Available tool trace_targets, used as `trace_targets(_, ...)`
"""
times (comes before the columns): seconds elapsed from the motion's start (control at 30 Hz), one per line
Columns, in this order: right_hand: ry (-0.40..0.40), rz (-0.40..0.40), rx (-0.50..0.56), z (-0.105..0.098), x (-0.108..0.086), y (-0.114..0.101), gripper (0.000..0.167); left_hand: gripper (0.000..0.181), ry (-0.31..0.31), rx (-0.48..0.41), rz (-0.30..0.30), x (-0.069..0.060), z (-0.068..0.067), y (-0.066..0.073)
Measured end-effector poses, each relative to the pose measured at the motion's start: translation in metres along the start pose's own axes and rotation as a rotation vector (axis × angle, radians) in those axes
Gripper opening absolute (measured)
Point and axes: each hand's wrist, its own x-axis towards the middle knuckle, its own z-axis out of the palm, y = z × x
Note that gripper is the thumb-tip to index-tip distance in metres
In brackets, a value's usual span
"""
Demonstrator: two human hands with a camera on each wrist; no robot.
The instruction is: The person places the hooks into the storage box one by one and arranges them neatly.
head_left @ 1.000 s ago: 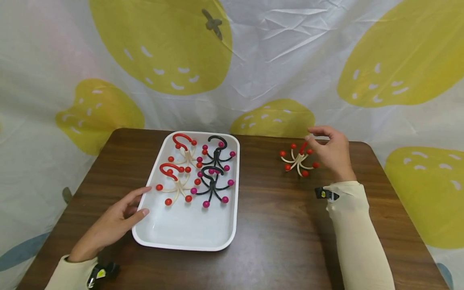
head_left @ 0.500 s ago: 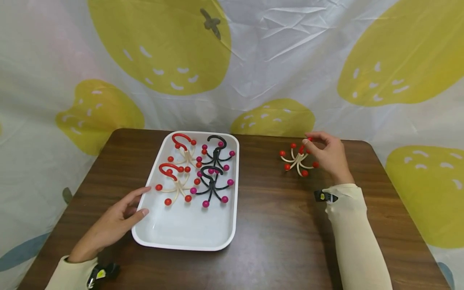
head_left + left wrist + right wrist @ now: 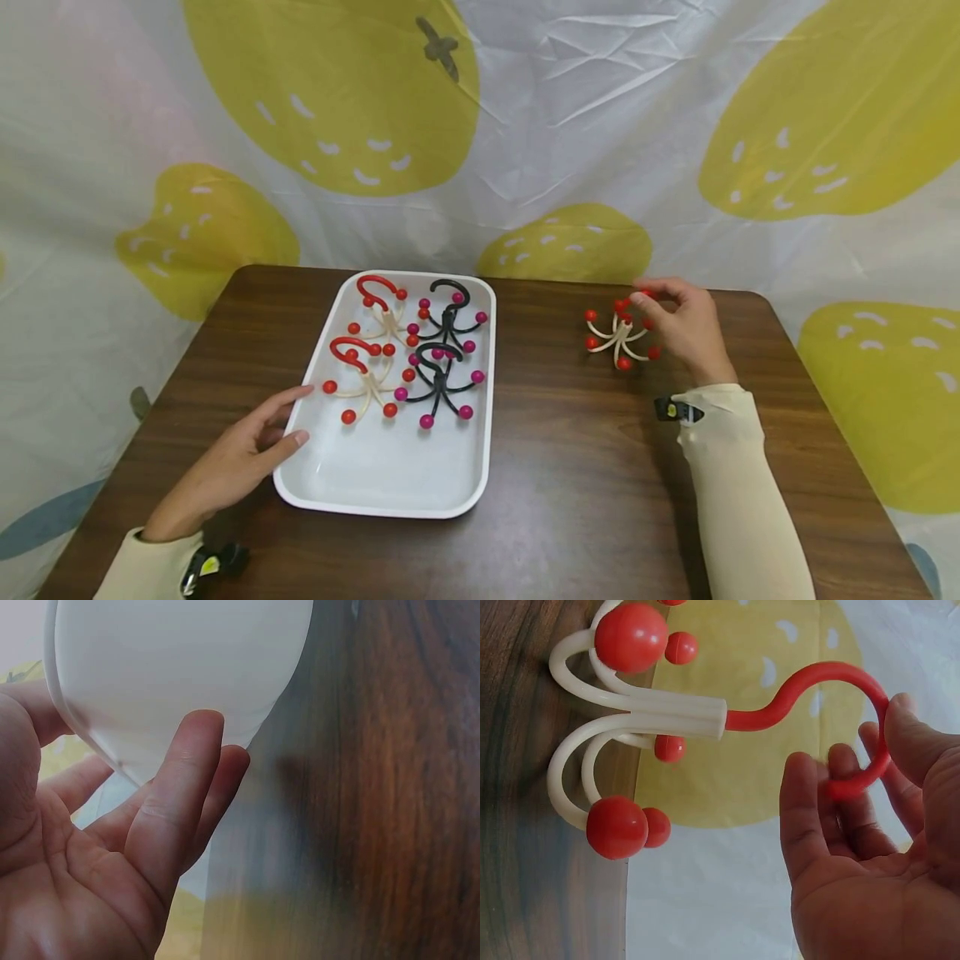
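Note:
A massager (image 3: pixel 622 333) with cream legs, red ball tips and a red hook handle (image 3: pixel 832 671) stands legs-down at the table's back right. My right hand (image 3: pixel 688 329) holds the curve of that hook between thumb and fingers, as the right wrist view shows up close. My left hand (image 3: pixel 232 462) rests against the left side of a white tray (image 3: pixel 390 487), thumb and forefinger at its rim. In the left wrist view, relaxed fingers (image 3: pixel 169 802) touch the tray's outer wall. Inside are two cream massagers (image 3: pixel 369 385) with red hooks and two black massagers (image 3: pixel 439 385) with magenta balls.
The brown wooden table (image 3: pixel 570 500) carries the tray on its left half. Behind it hangs a pale cloth (image 3: pixel 540 108) with large yellow fruit prints. The front part of the tray shows its bare floor.
My right hand has come down onto the red hook. The massager under it has turned and shifted slightly right. The left hand and the tray have stayed put.

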Motion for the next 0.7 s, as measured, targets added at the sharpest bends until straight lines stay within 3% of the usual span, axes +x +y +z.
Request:
trace_targets(0.27,0.018,-0.015,0.002,-0.003,-0.001,-0.001,0.027,0.066,-0.006,-0.012,0.016,0.001,-0.001,0.001)
trace_targets(0.7,0.018,-0.022,-0.011,-0.008,-0.010,-0.014,0.023,0.064,0.013,0.055,0.030,0.000,-0.003,0.003)
